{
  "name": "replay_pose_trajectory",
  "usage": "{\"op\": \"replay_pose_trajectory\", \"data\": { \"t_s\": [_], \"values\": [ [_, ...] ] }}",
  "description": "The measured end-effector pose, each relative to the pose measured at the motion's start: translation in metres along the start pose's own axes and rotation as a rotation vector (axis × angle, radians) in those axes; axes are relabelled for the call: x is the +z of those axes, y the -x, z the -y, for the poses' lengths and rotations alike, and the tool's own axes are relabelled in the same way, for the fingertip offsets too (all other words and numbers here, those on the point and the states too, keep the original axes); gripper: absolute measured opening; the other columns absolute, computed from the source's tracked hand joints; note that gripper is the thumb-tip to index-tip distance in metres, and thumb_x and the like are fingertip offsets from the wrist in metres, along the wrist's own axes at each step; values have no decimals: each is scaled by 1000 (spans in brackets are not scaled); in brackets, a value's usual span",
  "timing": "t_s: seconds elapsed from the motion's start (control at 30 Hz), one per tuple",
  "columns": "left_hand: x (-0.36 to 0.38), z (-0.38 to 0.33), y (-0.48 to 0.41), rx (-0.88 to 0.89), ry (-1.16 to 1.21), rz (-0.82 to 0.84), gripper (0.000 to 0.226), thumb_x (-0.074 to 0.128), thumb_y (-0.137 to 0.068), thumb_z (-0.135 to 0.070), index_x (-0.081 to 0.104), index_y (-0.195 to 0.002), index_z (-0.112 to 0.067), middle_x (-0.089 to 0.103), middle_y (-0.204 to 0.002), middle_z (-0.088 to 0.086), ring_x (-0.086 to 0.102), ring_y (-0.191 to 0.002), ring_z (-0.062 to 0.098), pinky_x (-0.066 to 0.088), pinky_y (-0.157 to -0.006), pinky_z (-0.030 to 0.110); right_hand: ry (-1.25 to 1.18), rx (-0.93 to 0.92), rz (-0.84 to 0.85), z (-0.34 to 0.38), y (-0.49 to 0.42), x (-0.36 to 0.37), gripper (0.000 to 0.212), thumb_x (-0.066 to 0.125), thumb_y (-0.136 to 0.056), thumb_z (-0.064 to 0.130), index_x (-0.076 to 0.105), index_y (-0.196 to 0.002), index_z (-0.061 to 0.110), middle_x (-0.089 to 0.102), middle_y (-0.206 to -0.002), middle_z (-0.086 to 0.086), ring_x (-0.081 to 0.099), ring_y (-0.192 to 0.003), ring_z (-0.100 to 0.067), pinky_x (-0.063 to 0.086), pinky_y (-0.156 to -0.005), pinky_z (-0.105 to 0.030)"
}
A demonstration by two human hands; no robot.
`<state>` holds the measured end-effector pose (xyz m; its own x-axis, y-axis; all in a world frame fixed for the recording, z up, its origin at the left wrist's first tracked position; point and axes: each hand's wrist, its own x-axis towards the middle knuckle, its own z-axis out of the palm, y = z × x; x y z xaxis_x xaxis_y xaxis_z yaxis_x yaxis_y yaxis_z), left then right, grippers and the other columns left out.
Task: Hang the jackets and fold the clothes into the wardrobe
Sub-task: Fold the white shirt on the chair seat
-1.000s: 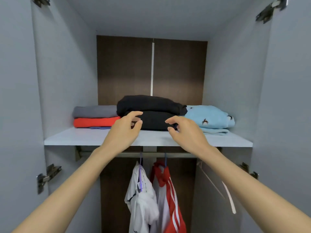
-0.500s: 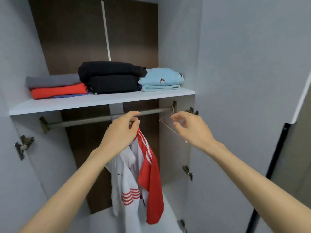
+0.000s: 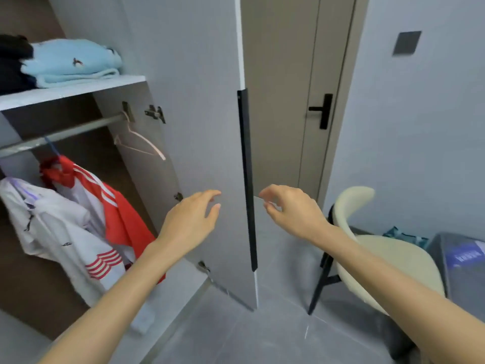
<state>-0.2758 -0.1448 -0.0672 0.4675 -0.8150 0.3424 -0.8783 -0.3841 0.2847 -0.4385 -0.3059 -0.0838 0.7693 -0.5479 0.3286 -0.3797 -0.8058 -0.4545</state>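
Two bare arms, seen from above. The left forearm (image 3: pixel 126 292) enters at the lower left corner of the view and rises diagonally to the right. The right forearm (image 3: pixel 388 274) enters at the lower right corner and rises diagonally to the left. Both sleeveless wrists are nearly straight. The bare left hand (image 3: pixel 193 219) shows its back to the camera. Its fingers (image 3: pixel 213 193) are loosely curved and point forward, the thumb is set apart below them, and the hand grips nothing. The bare right hand (image 3: pixel 295 208) is at about the same height, apart from the left. Its fingers (image 3: pixel 270 191) are loosely curled inward, the thumb is close beneath the forefinger, and nothing is held.
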Motion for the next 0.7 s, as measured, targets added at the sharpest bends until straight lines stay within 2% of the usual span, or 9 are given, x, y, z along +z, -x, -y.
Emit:
{"op": "replay_pose_trajectory", "data": {
  "t_s": [0.07,0.13,0.2,0.3,0.5,0.63,0.7],
  "values": [
    [28,-36,-2,57,2,88,37,41,-99,-37,46,-135,-32,55,-133,-9,54,-117,19,43,-90,35,37,70,8,-37,34,-13,27,49,-94,28,58,-119,29,63,-113,14,58,-102,-11,47,-76,-30],
    [56,-74,-6,103,22,168,38,39,-100,-37,45,-137,-31,55,-133,-8,55,-116,20,45,-89,36,76,146,4,-74,67,-27,26,49,-94,28,58,-118,29,62,-113,13,57,-100,-13,43,-72,-28],
    [85,-113,-10,162,48,229,38,40,-100,-35,45,-137,-28,55,-132,-5,56,-111,20,46,-88,35,98,215,-1,-110,100,-41,27,49,-93,26,58,-119,27,63,-115,9,58,-101,-16,46,-75,-32],
    [131,-175,-11,231,78,326,39,41,-100,-33,44,-138,-26,55,-134,-4,54,-117,19,46,-92,37,127,327,-6,-165,154,-63,29,50,-93,23,59,-121,23,65,-116,3,58,-104,-22,49,-80,-37],
    [223,-303,2,363,108,506,37,42,-99,-33,46,-136,-28,56,-130,-5,54,-116,19,44,-82,31,152,562,0,-267,268,-98,27,49,-94,27,58,-120,25,63,-116,8,56,-106,-17,44,-76,-29],
    [275,-381,17,440,111,646,39,43,-99,-29,46,-138,-24,56,-133,-1,54,-117,21,45,-89,34,118,763,-2,-319,342,-115,28,49,-93,25,59,-119,25,63,-117,8,57,-109,-18,45,-78,-31],
    [300,-416,26,498,109,699,39,43,-99,-29,46,-137,-23,56,-133,1,53,-117,21,43,-87,32,93,860,-7,-340,379,-121,29,50,-92,23,61,-118,23,64,-119,4,56,-113,-21,47,-85,-34]
  ]
}}
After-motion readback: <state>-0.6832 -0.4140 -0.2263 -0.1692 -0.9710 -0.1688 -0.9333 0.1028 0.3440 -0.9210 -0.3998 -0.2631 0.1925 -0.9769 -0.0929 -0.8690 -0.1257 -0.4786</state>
